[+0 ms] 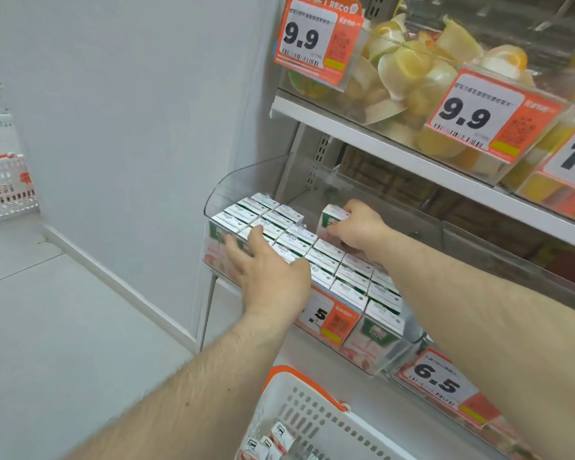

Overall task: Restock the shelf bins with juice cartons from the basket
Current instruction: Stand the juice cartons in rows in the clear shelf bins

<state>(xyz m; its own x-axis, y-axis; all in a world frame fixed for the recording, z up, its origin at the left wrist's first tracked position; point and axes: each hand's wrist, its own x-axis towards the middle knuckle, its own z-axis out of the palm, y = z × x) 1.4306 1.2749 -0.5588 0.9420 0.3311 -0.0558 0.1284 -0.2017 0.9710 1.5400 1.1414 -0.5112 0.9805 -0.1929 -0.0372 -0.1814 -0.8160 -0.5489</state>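
Right grip (354,227) grasps one juice carton (331,218), fingers curled over its top and thumb on its near face, holding it upright at the back of the clear shelf bin (246,180), just behind the packed rows of cartons (312,257). Left grip (269,273) is released, fingers straight and spread, resting flat on the carton tops at the bin's front left. Below the bin, the white basket (312,423) holds more cartons (273,441).

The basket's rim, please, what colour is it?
Orange, on a white basket, seen in the head view.
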